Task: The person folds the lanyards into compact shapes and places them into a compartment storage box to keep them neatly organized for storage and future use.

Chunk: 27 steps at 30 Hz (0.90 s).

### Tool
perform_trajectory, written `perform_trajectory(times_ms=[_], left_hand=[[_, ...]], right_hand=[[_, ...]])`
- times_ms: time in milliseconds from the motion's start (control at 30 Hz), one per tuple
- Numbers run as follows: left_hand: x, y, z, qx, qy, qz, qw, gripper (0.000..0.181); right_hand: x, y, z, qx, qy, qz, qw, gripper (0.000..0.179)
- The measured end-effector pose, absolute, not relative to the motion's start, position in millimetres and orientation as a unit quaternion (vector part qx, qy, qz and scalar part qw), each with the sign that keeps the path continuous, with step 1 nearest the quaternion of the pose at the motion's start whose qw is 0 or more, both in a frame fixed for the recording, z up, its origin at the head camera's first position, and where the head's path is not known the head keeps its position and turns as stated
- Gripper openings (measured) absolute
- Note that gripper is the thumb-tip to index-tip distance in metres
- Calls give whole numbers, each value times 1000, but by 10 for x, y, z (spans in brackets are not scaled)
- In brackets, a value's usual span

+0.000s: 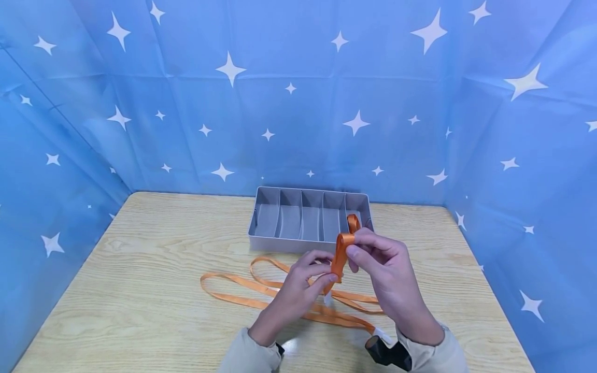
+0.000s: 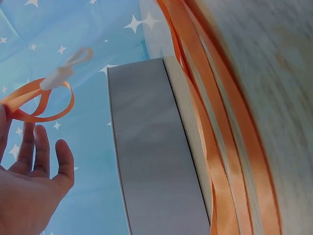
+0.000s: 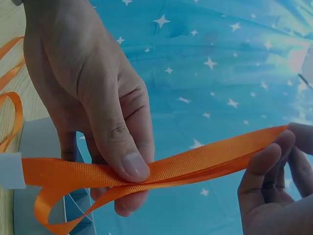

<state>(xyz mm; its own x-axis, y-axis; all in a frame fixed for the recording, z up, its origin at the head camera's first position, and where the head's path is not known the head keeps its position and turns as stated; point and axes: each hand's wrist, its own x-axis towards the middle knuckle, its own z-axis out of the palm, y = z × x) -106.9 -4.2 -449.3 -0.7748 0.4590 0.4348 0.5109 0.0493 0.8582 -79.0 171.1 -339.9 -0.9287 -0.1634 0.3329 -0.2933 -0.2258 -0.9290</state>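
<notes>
An orange lanyard [image 1: 340, 256], folded into a narrow band, is held up between both hands above the table. My left hand [image 1: 296, 287] pinches its lower part between thumb and fingers. Higher up, my right hand [image 1: 394, 277] pinches the band between thumb and fingertips, and a small loop of ribbon stands out beyond it. A white clip [image 2: 57, 78] on orange ribbon shows in the left wrist view. In the right wrist view the band stretches between two pinching hands, with a white piece [image 3: 11, 170] at one end.
More orange lanyards [image 1: 233, 299] lie in long loops across the wooden table [image 1: 126, 290], below the hands. A grey tray [image 1: 289, 244] with several compartments stands behind the hands near the table's back edge. Blue star-patterned curtains [image 1: 289, 114] enclose the back and sides.
</notes>
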Motion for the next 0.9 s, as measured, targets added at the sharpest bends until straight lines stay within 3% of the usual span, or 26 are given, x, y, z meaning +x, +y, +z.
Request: perform_trajectory(times_ms=[167,400,533,767,900], left_hand=[[-1088,-55,-4474,-338,-733,-588,53,15],[-1154,-63,-4445,-363,-782,-471,185,8],[-1181,-65,-4424,-370,-803,-404,235,7],[-1193,-72,-4382,-339,-829,-359,262,6],[-1191,-87,-4359,-291,-837,-392,246,6]], right_hand=[[-765,1704,-3394,184,-622,760,38,22],[-730,1683,-3401,201,-623,755,40,24],[-721,1679,-3407,207,-626,751,36,24],[-701,1685,-3406,209,-638,741,31,23],[-685,1709,-3396,214,-647,732,17,20]])
